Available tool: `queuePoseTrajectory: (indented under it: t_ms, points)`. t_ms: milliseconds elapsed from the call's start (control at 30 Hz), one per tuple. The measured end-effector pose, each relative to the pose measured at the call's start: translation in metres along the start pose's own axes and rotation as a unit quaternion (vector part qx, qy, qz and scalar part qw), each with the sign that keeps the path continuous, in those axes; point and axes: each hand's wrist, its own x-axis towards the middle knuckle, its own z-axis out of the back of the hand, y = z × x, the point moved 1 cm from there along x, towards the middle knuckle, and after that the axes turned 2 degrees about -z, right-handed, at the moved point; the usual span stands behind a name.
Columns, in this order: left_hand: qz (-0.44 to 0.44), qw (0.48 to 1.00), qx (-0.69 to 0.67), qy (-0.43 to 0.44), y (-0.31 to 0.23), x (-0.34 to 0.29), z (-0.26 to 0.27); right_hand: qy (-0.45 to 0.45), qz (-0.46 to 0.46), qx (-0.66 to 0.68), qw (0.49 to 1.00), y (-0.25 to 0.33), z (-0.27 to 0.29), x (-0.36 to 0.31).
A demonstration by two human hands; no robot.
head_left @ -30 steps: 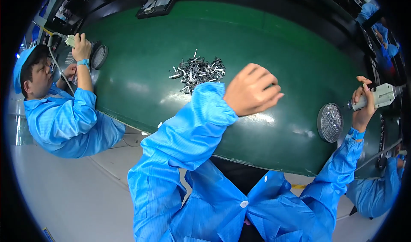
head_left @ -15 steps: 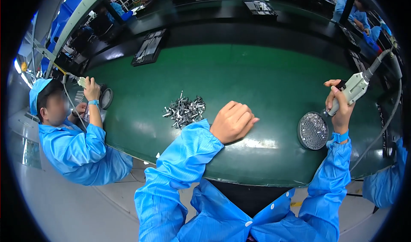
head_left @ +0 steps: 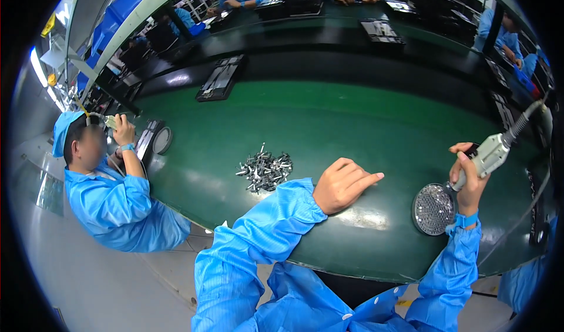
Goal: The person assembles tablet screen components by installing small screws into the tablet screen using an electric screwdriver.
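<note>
My right hand is wrapped round a pale electric screwdriver, its cable running up to the right. The screwdriver's nose end points down at the rim of a round dark tray whose surface is dotted with small shiny bits, too small to name. My left hand hovers over or rests on the green tabletop, back upward, one finger stretched to the right and the others curled under. Whatever those curled fingers hold is hidden. Left of it lies a heap of small black and silver metal parts.
The green table curves in front of me. A flat dark device lies at its far left edge. At the left a co-worker holds a similar screwdriver near another round tray. More people sit beyond the dark bench.
The whole view has shifted, so the table sits lower in it. My left hand has loosened, one finger now stretched further right. The screwdriver stays in my right hand at the tray.
</note>
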Motion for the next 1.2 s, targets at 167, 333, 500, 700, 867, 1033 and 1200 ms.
queuePoseTrajectory:
  t_ms: [167,333,500,700,867,1033,1200]
  points:
    - [0.017,0.997,-0.046,-0.053,-0.007,0.001,0.006,-0.013,0.024,-0.016,1.0,-0.019,0.026,0.004]
    - [0.001,0.997,-0.076,-0.009,-0.008,-0.009,0.011,-0.009,0.022,-0.008,1.0,-0.016,0.022,0.002]
    - [0.027,0.998,-0.044,-0.042,-0.016,-0.005,0.015,-0.006,0.018,-0.004,1.0,-0.021,0.017,0.0]
    - [0.006,0.996,-0.064,-0.059,-0.022,0.002,-0.003,-0.028,0.036,-0.009,0.999,-0.012,0.029,-0.007]
    - [0.018,1.0,-0.022,0.005,-0.017,0.0,0.023,-0.012,-0.016,-0.006,1.0,0.006,-0.008,-0.004]
    - [0.021,0.997,-0.031,0.061,-0.013,-0.015,0.016,0.018,-0.033,0.02,0.999,0.002,0.0,-0.004]
    - [0.016,0.993,-0.077,0.084,-0.021,-0.023,0.01,0.028,0.005,0.006,1.0,0.007,0.005,-0.012]
